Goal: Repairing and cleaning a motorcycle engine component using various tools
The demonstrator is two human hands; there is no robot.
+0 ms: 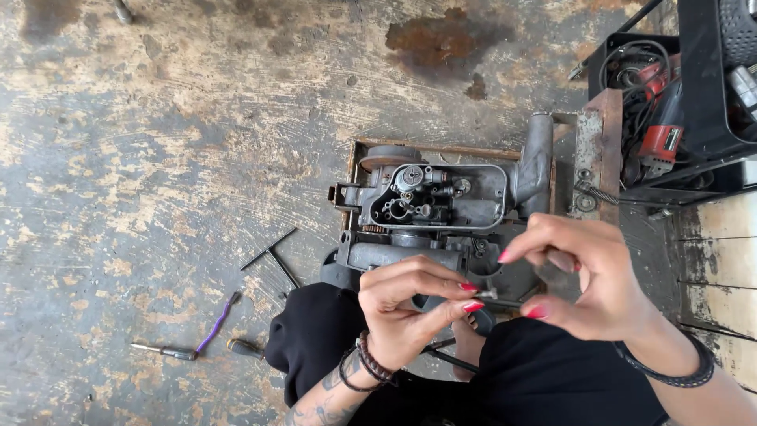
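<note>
While the worn concrete floor (158, 118) fills most of the frame, I log the grey machine body (441, 213) at centre, lying in a shallow rusty tray (473, 150) with its side cover off and the small gears and levers inside exposed. Judging by that open cavity, disassembly looks well under way; the inner parts remain seated, so plenty is left. At upper right a black crate (710, 87) holds a red power drill (662, 134) and tangled cable. Below centre, my view catches both hands over black-clad knees: the left hand (402, 308) pinches a small metal part (486, 295) between thumb and forefinger, closed narrow on it; the right hand (583, 276) grips the other end of a thin dark rod (505, 302) joined to that part, fingers curled tight. Lower left of the frame: a T-handle wrench (272, 256), a purple-handled tool (217, 323), a screwdriver (162, 349) and a second stubby one (244, 347), all well apart from the hands. The hands themselves hide the machine's lower edge.
</note>
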